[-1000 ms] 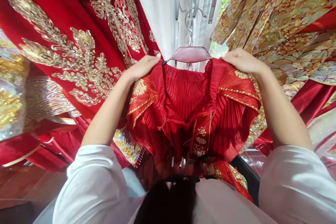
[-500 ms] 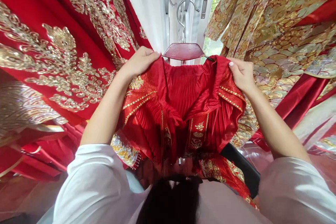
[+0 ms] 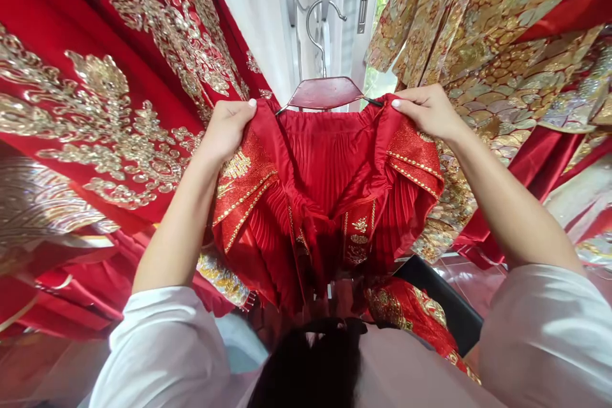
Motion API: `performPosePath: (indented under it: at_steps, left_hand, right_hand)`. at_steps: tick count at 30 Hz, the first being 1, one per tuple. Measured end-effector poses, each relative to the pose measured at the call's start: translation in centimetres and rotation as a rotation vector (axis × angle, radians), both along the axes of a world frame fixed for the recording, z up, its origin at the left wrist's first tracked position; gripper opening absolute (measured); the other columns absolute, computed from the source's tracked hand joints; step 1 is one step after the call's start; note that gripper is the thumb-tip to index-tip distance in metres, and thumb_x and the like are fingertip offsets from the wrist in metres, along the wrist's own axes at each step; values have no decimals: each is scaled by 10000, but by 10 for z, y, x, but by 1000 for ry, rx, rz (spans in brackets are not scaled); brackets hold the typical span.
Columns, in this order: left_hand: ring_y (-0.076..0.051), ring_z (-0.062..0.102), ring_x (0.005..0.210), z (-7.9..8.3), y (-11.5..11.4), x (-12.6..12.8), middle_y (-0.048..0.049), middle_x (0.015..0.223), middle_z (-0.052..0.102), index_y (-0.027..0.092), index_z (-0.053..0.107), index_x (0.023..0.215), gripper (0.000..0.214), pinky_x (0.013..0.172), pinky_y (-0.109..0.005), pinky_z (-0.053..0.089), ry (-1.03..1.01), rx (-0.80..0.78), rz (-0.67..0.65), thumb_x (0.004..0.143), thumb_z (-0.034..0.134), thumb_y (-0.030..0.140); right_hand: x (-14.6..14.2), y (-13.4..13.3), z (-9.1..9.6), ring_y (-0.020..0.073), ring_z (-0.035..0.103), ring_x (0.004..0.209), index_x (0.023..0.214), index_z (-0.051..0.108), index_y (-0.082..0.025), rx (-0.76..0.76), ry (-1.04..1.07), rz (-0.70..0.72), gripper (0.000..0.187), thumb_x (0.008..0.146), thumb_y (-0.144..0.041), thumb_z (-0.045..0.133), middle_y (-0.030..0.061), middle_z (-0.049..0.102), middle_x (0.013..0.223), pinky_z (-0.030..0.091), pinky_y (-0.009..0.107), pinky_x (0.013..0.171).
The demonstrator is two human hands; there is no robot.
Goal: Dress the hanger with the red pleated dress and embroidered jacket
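A red pleated skirt (image 3: 329, 153) with gold-embroidered panels is stretched between my two hands, its gathered waistband uppermost. My left hand (image 3: 228, 127) is closed on the waistband's left end, thumb on top. On the opposite end, my right hand (image 3: 425, 108) pinches the fabric near a dark hanger clip. Between them is a hanger (image 3: 327, 94) with a dark red wooden middle and a metal hook; its thin arms run into the waistband at both sides. The fingers under the cloth are hidden.
Red garments with gold sequins (image 3: 109, 83) hang at the left, and gold-patterned garments (image 3: 478, 44) at the right. Behind the hanger are a white door frame (image 3: 366, 0) and metal bars. Below lie a red-gold cloth (image 3: 406, 306) and a black flat object (image 3: 442, 299).
My left hand has moved left and slightly down along the waistband. My right hand has shifted inward, closer to the hanger's end. The waistband looks stretched wider.
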State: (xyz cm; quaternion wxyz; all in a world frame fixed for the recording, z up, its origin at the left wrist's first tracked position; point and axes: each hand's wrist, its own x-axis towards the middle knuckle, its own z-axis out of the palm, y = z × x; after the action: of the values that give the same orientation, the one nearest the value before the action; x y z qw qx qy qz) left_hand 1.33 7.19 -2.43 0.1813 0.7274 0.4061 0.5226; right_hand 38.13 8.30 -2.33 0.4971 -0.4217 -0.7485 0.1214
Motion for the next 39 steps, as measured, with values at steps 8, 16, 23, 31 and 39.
performPosePath:
  at_steps: [8,16,23,31,39]
  left_hand:
    - [-79,229,525,1,-12,3,30,514,318,191,402,476,487,519,-269,187,-21,62,27,855,507,478]
    - [-84,387,499,-3,2,0,32,495,474,181,568,545,422,472,-234,297,-136,-19,-144,842,584,481]
    - [-100,469,517,2,10,5,18,518,477,151,553,581,377,514,-222,401,-141,-77,-180,817,610,439]
    - [-81,290,500,10,6,21,35,524,298,180,348,519,439,499,-219,313,194,133,-69,887,503,362]
    - [-114,384,551,17,2,14,17,562,384,191,385,586,390,579,-249,361,518,121,-63,934,363,364]
  right_hand:
    - [-25,18,15,200,600,747,706,678,-160,-22,-68,112,433,712,-592,656,20,613,660,495,316,685]
    - [-21,4,14,213,606,760,858,700,-158,14,-359,202,433,807,-553,533,31,671,789,469,318,716]
    - [-20,-5,9,271,619,986,1128,651,-226,137,-473,197,382,861,-445,489,40,691,1027,463,374,877]
    - [-18,-6,11,286,624,984,1176,646,-189,80,-442,228,469,861,-499,488,41,683,1071,477,422,902]
    - [-9,-1,10,282,621,1031,1126,682,-243,86,-374,230,397,841,-476,535,12,683,1086,479,432,949]
